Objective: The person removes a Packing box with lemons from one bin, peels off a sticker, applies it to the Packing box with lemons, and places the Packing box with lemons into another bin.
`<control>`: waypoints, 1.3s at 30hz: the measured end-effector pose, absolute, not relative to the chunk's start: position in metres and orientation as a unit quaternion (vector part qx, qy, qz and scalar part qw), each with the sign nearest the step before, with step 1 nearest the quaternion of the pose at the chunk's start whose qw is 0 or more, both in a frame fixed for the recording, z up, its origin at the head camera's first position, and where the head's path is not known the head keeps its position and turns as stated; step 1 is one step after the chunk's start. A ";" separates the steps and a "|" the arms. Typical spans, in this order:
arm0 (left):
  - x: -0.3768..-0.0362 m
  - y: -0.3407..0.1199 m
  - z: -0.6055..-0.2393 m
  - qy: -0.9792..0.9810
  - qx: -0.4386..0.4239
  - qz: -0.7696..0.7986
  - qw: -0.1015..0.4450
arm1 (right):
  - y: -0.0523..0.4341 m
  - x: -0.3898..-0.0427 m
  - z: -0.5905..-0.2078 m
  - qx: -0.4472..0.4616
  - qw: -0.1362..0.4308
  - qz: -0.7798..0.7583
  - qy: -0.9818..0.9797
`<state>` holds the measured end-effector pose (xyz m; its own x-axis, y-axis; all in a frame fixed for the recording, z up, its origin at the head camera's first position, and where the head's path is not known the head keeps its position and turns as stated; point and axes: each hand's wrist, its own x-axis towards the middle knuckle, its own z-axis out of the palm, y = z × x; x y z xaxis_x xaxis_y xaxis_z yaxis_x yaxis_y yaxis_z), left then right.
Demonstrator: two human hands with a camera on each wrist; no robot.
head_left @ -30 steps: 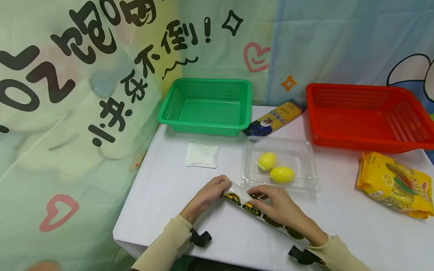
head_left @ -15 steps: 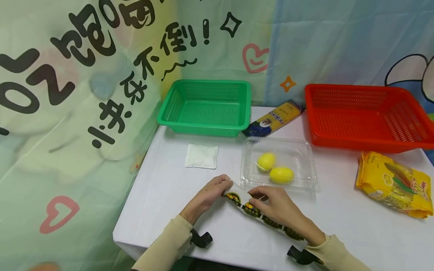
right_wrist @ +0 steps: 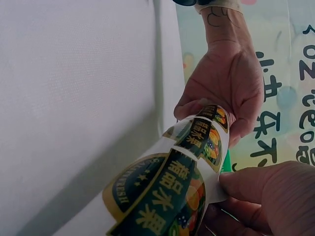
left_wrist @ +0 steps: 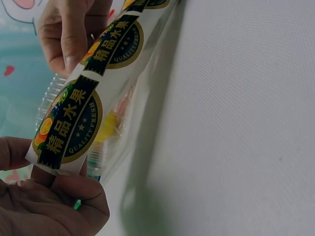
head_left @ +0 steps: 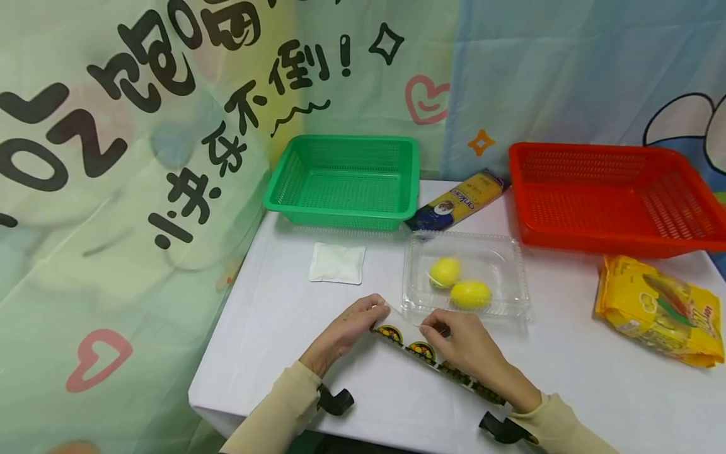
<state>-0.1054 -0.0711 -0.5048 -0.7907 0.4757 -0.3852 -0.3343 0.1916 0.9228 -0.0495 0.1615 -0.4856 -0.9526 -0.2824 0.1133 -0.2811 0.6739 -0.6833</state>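
A white strip of round black-and-gold fruit stickers (head_left: pixel 421 349) stretches between both hands, just above the white table near its front edge. My left hand (head_left: pixel 379 310) pinches the strip's left end. My right hand (head_left: pixel 430 326) pinches it a little further along, and the rest runs under that palm toward the wrist. In the left wrist view the sticker strip (left_wrist: pixel 74 123) runs from my left hand (left_wrist: pixel 54 206) up to the right hand (left_wrist: pixel 69 29). In the right wrist view the sticker strip (right_wrist: pixel 167 196) curls between my right hand (right_wrist: pixel 231 187) and the left hand (right_wrist: pixel 229 83).
A clear plastic clamshell (head_left: pixel 510 252) holding two lemons (head_left: pixel 469 294) sits just beyond the hands. Behind it stand a green basket (head_left: pixel 283 189) and a red basket (head_left: pixel 527 208), with a pasta packet (head_left: pixel 459 200) between them. A white sachet (head_left: pixel 337 262) lies left, a yellow snack bag (head_left: pixel 660 309) right.
The strip's left end has dropped slightly and lies flatter between the hands. My right fingers have shifted a little along it. The left hand has hardly moved.
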 end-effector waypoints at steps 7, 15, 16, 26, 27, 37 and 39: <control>-0.105 -0.073 -0.506 0.711 0.054 0.623 0.322 | 0.164 -0.051 -0.486 -0.147 -0.024 -0.365 0.919; -0.102 -0.076 -0.506 0.730 0.052 0.607 0.311 | 0.166 -0.052 -0.489 -0.140 -0.053 -0.351 0.924; -0.101 -0.076 -0.506 0.735 0.052 0.603 0.305 | 0.166 -0.052 -0.489 -0.140 -0.056 -0.350 0.925; -0.099 -0.080 -0.505 0.771 0.042 0.564 0.291 | 0.167 -0.050 -0.489 -0.125 -0.081 -0.359 0.921; -0.099 -0.081 -0.505 0.771 0.041 0.564 0.292 | 0.167 -0.049 -0.488 -0.121 -0.082 -0.361 0.921; -0.098 -0.090 -0.506 0.774 0.056 0.566 0.280 | 0.173 -0.047 -0.479 -0.112 -0.093 -0.391 0.909; -0.099 -0.091 -0.507 0.775 0.058 0.564 0.279 | 0.174 -0.047 -0.476 -0.117 -0.109 -0.392 0.906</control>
